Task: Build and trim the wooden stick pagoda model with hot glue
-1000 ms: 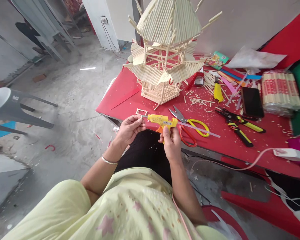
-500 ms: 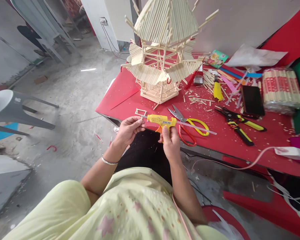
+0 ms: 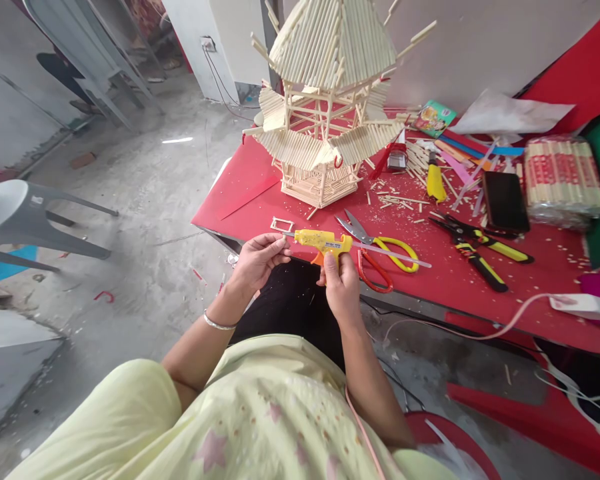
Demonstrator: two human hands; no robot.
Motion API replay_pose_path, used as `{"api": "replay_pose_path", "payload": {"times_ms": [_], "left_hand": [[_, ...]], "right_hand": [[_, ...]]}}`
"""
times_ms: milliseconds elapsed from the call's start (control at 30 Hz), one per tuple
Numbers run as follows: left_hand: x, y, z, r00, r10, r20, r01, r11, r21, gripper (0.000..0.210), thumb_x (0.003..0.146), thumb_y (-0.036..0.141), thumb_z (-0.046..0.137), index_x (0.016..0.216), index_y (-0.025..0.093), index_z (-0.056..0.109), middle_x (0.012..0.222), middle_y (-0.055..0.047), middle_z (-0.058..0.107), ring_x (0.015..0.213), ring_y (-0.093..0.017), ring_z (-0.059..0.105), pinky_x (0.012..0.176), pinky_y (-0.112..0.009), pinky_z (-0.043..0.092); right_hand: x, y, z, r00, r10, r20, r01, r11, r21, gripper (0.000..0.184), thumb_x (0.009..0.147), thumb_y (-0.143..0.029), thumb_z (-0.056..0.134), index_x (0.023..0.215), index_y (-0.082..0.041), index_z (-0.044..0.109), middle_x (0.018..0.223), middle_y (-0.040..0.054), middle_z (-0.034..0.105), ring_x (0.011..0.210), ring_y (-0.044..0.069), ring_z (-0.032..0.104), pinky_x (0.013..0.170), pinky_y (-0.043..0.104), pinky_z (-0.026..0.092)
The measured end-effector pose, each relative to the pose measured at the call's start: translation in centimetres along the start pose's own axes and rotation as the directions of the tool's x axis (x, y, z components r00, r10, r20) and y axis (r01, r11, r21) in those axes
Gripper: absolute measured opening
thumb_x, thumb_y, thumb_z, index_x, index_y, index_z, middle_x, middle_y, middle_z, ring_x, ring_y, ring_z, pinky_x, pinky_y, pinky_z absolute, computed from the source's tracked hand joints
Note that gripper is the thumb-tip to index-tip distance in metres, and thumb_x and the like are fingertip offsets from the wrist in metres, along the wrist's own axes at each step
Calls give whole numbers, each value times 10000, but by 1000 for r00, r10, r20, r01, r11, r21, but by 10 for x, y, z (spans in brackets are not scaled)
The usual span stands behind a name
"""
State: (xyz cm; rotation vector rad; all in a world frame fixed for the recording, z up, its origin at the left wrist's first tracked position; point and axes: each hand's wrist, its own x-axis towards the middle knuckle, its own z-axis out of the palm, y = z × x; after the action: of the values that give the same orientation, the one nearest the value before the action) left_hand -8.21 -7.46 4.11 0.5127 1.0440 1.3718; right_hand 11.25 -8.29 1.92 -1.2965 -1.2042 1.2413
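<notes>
My right hand is closed around the handle of a yellow glue gun, which has an orange trigger. A clear glue stick runs out of its back end to the right. The gun's metal nozzle points left, at the fingertips of my left hand. Thumb and forefinger of that hand pinch a tiny pale piece that looks like the end of a wooden stick, mostly hidden by the fingers. Just beyond them, a small rectangular frame of sticks lies at the table's edge.
A tall pagoda-like model of wooden sticks stands on the red table. To the right lie scissors, black-and-yellow pliers, a yellow-handled tool, a phone, loose sticks and packed sticks. A grey stool stands left.
Hardly anything differs. Both hands and the glue gun keep their places, with the nozzle still at the left fingertips; the back end of the glue stick sits very slightly further left.
</notes>
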Motion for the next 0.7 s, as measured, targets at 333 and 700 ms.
{"api": "replay_pose_path", "payload": {"times_ms": [333, 700], "left_hand": [[1, -1, -1, 1000, -1, -11, 1, 1000, -21, 446, 591, 318, 1038, 867, 102, 763, 725, -26, 744, 614, -121, 734, 595, -193, 640], [0, -2, -2, 1000, -13, -3, 13, 999, -36, 406, 628, 296, 1018, 872, 97, 763, 723, -35, 749, 635, -122, 738, 600, -188, 637]], "right_hand": [[1, 0, 1, 1000, -6, 7, 6, 1000, -17, 421, 995, -662, 560, 971, -242, 558, 670, -60, 569, 551, 111, 551, 537, 234, 480], [-1, 2, 0, 999, -28, -22, 26, 994, -103, 425, 993, -667, 553, 985, -242, 558, 646, -51, 589, 554, 133, 580, 567, 257, 477]]}}
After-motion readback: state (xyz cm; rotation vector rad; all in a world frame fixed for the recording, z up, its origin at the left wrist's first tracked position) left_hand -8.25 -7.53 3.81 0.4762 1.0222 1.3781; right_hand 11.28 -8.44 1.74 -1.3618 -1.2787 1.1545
